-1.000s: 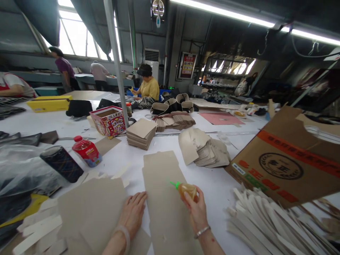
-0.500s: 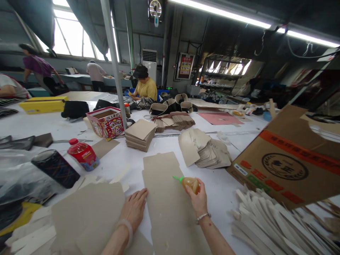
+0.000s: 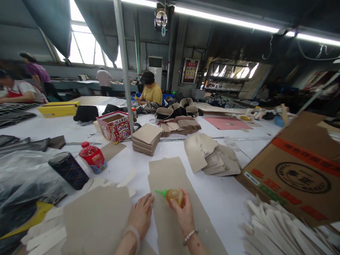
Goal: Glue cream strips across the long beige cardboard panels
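A long grey cardboard sheet lies on the white table in front of me. My right hand is wrapped round a glue bottle of amber liquid and holds it over the sheet. The bottle is tilted on its side, its green nozzle pointing left near the sheet's left edge. My left hand lies flat with fingers stretched, the fingertips at that same left edge. Left of it rests another grey cardboard piece.
A square card stack and a fanned card pile lie beyond the sheet. At right are a brown carton and pale strips. A red bottle and dark cylinder stand left. A person in yellow sits opposite.
My right hand has carried the glue bottle leftward and nearer to me across the sheet, towards my left hand. The whole view has shifted slightly; my left hand stays at the sheet's edge.
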The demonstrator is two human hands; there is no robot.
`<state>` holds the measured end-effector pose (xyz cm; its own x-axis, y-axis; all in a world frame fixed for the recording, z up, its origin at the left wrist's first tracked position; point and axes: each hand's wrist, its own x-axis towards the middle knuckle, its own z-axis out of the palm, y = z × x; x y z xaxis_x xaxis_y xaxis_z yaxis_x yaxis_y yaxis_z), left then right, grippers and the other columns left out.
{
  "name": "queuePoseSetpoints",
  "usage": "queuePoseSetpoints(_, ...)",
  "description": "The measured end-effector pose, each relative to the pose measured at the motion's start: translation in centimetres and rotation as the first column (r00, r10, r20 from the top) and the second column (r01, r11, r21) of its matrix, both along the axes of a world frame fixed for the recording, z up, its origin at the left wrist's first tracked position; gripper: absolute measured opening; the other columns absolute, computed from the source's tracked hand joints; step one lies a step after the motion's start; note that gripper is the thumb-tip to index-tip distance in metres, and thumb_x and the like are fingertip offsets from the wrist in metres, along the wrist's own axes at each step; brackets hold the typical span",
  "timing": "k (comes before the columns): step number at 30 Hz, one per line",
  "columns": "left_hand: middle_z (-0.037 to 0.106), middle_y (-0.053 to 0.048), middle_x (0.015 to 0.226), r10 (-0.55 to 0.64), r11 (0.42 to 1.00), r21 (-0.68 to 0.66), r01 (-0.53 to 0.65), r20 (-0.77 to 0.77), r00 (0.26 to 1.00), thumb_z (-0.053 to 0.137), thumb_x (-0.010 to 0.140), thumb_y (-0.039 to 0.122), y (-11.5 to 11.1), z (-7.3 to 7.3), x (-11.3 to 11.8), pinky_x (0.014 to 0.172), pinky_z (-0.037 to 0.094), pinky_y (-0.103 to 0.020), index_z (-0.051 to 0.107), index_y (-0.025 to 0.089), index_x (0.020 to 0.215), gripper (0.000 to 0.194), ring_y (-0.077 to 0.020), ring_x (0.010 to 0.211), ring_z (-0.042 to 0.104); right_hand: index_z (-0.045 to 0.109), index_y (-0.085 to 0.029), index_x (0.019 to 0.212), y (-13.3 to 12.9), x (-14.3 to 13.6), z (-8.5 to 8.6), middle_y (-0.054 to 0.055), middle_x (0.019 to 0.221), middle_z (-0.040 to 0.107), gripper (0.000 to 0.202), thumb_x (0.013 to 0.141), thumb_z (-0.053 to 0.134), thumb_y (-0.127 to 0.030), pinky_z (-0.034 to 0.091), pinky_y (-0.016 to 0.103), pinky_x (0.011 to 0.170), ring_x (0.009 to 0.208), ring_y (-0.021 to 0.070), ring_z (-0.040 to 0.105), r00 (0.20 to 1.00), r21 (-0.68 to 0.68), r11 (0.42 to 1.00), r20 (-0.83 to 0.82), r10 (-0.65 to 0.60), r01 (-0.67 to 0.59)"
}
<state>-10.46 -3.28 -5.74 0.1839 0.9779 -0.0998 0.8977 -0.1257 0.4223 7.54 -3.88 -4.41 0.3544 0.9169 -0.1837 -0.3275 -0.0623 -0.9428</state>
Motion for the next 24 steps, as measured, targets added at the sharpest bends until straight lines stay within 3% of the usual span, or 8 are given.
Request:
queuePoseSetpoints(3,0.043,0.0,0.134,0.083,0.997,-0.011,-0.082,0.057,0.995,0.031,0.084,0.028,0.3,-0.6,0.4,0.099,0.032,-0.033,0.052,0.026,0.118,0.04,-0.0166,0.121,0.038,0.051,-0.023,0.096,0.2,-0.5,0.7,0.002,0.091,0.066,0.049,0.056,0.077,-0.031,0.051,0.037,0.074,0.087,0.0235,0.062,0.934,-0.046,0.993,-0.348,0.082,-0.104)
queuePoseSetpoints(6,0.043,-0.002,0.135,0.198,0.98,-0.047,-0.194,0.122,0.973,0.031,0.084,0.034,1.0,-1.4,0.7,0.099,0.032,-0.036,0.05,0.024,0.119,0.041,-0.0185,0.122,0.038,0.05,-0.021,0.091,0.9,0.5,1.4,0.004,0.091,0.067,0.046,0.055,0.078,-0.027,0.051,0.037,0.076,0.087,0.0231,0.063,0.881,-0.032,0.997,-0.471,0.05,-0.073)
queuePoseSetpoints(12,0.047,-0.007,0.129,0.369,0.927,-0.154,-0.341,0.223,0.902,0.027,0.085,0.04,2.2,-2.7,1.0,0.098,0.03,-0.043,0.031,0.023,0.133,0.051,-0.0223,0.121,0.04,0.048,-0.023,0.095,3.9,5.1,1.3,0.001,0.085,0.067,0.057,0.049,0.081,-0.026,0.053,0.036,0.072,0.082,0.0232,0.065,0.929,-0.024,0.995,-0.356,-0.1,0.098)
queuePoseSetpoints(18,0.048,-0.006,0.129,0.377,0.923,-0.158,-0.351,0.191,0.906,0.026,0.085,0.042,2.2,-2.6,1.3,0.098,0.029,-0.048,0.03,0.027,0.134,0.051,-0.0242,0.123,0.036,0.045,-0.025,0.095,7.3,8.0,0.1,-0.005,0.08,0.064,0.062,0.045,0.082,-0.027,0.055,0.031,0.066,0.074,0.0185,0.065,0.944,-0.02,0.974,-0.242,-0.225,0.227)
queuePoseSetpoints(24,0.051,-0.004,0.127,0.373,0.926,-0.136,-0.352,0.189,0.908,0.027,0.085,0.041,2.2,-2.5,1.4,0.096,0.031,-0.047,0.031,0.03,0.133,0.049,-0.0232,0.123,0.037,0.044,-0.026,0.098,9.4,9.2,-1.1,-0.006,0.083,0.062,0.066,0.043,0.081,-0.031,0.056,0.03,0.065,0.076,0.0185,0.065,0.952,-0.016,0.963,-0.148,-0.268,0.269)
